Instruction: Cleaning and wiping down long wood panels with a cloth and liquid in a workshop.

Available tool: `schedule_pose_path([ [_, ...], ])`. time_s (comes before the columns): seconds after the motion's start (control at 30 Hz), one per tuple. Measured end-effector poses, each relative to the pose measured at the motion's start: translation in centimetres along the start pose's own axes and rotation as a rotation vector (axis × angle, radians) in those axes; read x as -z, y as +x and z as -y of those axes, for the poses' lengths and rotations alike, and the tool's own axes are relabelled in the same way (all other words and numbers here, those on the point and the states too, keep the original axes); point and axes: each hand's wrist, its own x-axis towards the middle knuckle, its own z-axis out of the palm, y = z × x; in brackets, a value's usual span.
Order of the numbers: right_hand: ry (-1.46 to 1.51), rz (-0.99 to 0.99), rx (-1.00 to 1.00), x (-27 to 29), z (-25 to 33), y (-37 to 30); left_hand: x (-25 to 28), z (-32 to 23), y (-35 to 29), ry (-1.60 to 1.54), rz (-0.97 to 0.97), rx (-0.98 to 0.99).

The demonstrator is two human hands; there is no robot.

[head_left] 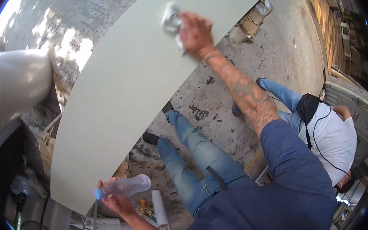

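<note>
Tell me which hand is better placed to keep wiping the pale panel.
Right, probably. The right hand already presses a crumpled cloth against the panel, arm stretched across it. The left hand is at the panel's near edge, its fingers wrapped around a plastic bottle.

The right arm reaches up and away from the body, nearly straight at the elbow, its forearm bare and covered in tattoos below a dark blue sleeve that ends near the elbow. The right hand (195, 33) lies at the far end of that reach, back of the hand toward the camera, fingers curled and closed down, slightly blurred. The left arm comes in low from the bottom edge, bent, forearm bare. The left hand (115, 202) sits close to the body, palm turned up, fingers wrapped in a closed grip.
</note>
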Motion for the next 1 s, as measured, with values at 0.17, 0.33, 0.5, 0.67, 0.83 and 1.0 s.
schedule_pose_path([
  [0.17,-0.225,-0.094,-0.467,2.0,-16.8,3.3,-11.8,0.0,2.4,0.016,0.272,0.029],
  [0.33,-0.177,-0.030,-0.515,1.8,-15.1,1.7,-18.2,-0.8,4.5,0.305,0.510,0.205],
  [0.5,0.247,0.093,-0.018,2.3,-0.1,-7.1,-27.1,-1.7,7.6,0.377,0.789,0.230],
  [0.67,0.789,0.236,-0.123,6.4,6.4,-10.4,-33.6,-3.8,9.5,0.483,0.925,0.221],
  [0.83,2.147,0.003,-1.218,9.8,3.3,-5.9,-38.8,-4.3,11.6,0.674,0.927,0.294],
  [1.0,1.356,-0.149,-1.009,9.9,-2.6,-5.6,-44.6,-1.9,14.6,0.837,0.897,0.506],
])
